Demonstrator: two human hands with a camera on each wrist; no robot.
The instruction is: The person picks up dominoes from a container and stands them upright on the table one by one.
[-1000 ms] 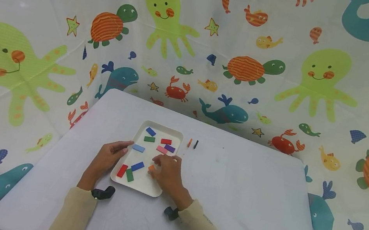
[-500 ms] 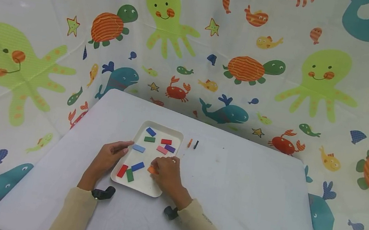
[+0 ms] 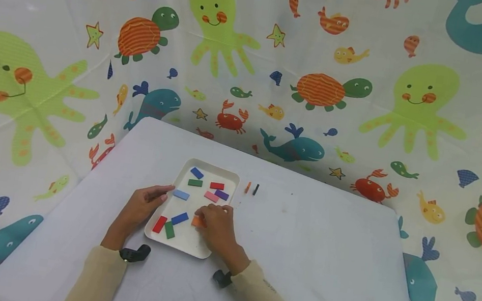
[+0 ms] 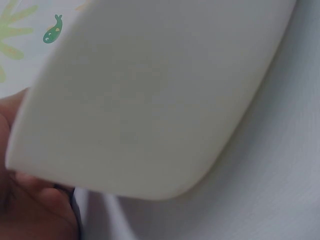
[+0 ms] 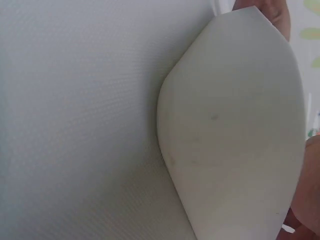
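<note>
A white tray (image 3: pixel 182 250) holds several small flat rectangular blocks. My right hand (image 3: pixel 218 227) is over its right side, with bent fingers pinching an orange block (image 3: pixel 197 221) low over the tray floor. Part of that block is hidden by the fingers. My left hand (image 3: pixel 143 206) rests at the tray's left rim, fingers stretched along it. Close to the orange block lie a blue block (image 3: pixel 179 218), a green block (image 3: pixel 169 230) and a red block (image 3: pixel 159 224). In both wrist views the tray's outer wall (image 4: pixel 145 110) covers most of the scene and hides the blocks.
Farther up the tray are a light blue block (image 3: pixel 181 194), a pink block (image 3: pixel 211 196), a purple block (image 3: pixel 222 194) and others. Beyond its right rim, narrow orange (image 3: pixel 247 187) and black (image 3: pixel 256 189) pieces stand on the white-covered table (image 3: pixel 322 265). A patterned curtain (image 3: pixel 252 70) hangs behind.
My right fingers have drawn together at the orange block and shifted slightly left; more of the block shows now. The left hand and the tray have stayed put.
</note>
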